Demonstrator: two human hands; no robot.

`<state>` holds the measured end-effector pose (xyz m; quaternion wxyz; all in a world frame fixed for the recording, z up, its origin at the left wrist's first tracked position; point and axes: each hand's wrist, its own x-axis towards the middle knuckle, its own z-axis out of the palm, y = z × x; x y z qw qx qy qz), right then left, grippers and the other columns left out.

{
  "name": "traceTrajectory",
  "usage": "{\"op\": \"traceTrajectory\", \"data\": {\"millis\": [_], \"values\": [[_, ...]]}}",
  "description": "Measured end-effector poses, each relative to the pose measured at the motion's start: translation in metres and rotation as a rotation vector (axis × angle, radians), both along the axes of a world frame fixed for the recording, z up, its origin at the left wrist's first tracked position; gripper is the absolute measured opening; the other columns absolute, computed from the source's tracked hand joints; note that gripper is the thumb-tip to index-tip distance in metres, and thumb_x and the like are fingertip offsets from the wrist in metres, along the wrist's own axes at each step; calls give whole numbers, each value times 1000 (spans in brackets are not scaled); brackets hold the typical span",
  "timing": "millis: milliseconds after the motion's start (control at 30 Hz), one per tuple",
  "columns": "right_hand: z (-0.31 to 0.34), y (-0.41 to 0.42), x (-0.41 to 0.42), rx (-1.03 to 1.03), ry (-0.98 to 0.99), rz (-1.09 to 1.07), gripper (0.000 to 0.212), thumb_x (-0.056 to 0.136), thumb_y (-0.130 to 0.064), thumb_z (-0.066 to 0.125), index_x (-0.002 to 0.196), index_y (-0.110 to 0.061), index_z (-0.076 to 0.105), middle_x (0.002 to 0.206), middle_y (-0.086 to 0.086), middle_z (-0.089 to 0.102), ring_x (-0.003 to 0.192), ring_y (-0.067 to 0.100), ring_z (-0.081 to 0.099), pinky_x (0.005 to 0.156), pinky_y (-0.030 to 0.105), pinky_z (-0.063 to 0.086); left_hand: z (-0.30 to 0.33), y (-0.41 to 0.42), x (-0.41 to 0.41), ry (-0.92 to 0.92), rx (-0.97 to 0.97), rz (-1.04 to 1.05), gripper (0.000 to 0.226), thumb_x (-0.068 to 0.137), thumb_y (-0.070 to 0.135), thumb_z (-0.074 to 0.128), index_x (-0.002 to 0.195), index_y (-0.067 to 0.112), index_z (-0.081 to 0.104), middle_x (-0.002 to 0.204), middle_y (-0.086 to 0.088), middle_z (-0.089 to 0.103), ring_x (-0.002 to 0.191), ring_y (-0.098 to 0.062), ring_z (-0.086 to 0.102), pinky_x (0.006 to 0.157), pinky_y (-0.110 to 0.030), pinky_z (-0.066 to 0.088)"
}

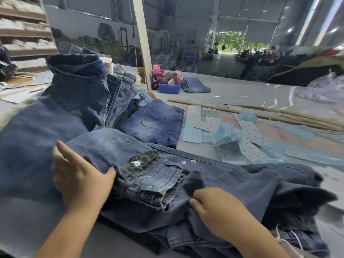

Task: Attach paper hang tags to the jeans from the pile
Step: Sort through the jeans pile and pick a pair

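- The left hand (80, 175) lies palm-down on a pair of blue jeans (130, 146) spread across the near part of the counter (242, 94); its fingers are straight and released, the thumb touching the fabric just beside the folded waistband (149, 175)
- The right hand (221, 211) rests lower right on the same denim, its fingers curled down and pinching a fold of the cloth
- The waistband lies turned over between the two hands, showing a dark patch with a small white mark on it
- Two small orange stickers (188, 161) sit on the denim just beyond the waistband
- The pile of jeans (83, 86) rises behind the left hand, its top pair showing a back pocket; another folded pair (154, 121) lies beside it to the right
- Paper tags (247, 138), white printed strips mixed with pale blue sheets, lie scattered on the counter right of the pile, apart from both hands
- Wooden sticks (242, 112) lie across the counter just behind the tags
- A blue basket (169, 88) and another folded pair of jeans (195, 84) sit farther back, near a slanted white post (143, 43)
- White string (290, 243) shows at the lower right edge, near the right forearm
- Shelves (24, 30) stand at the far left
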<state>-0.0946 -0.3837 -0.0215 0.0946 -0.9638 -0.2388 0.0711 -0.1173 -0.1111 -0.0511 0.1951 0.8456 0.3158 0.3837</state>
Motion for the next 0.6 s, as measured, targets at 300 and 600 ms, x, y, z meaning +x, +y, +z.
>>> {"op": "traceTrajectory", "data": {"millis": [300, 600], "values": [[10, -70, 21, -251, -152, -593, 62, 93, -58, 37, 145, -24, 34, 152, 4, 31, 143, 28, 22, 115, 61, 6, 17, -82, -6, 765, 268, -946, 95, 53, 89, 44, 135, 39, 48, 128, 24, 51, 122, -5, 46, 104, -30, 36], [1, -113, 13, 208, -432, -588, 18, 77, -16, 78, 79, -16, 61, 81, 1, 58, 78, 26, 51, 72, 39, 40, 31, -70, 14, 773, 208, -601, 15, 69, 27, 55, 80, 17, 59, 83, 3, 61, 77, -18, 60, 67, -32, 51]]}}
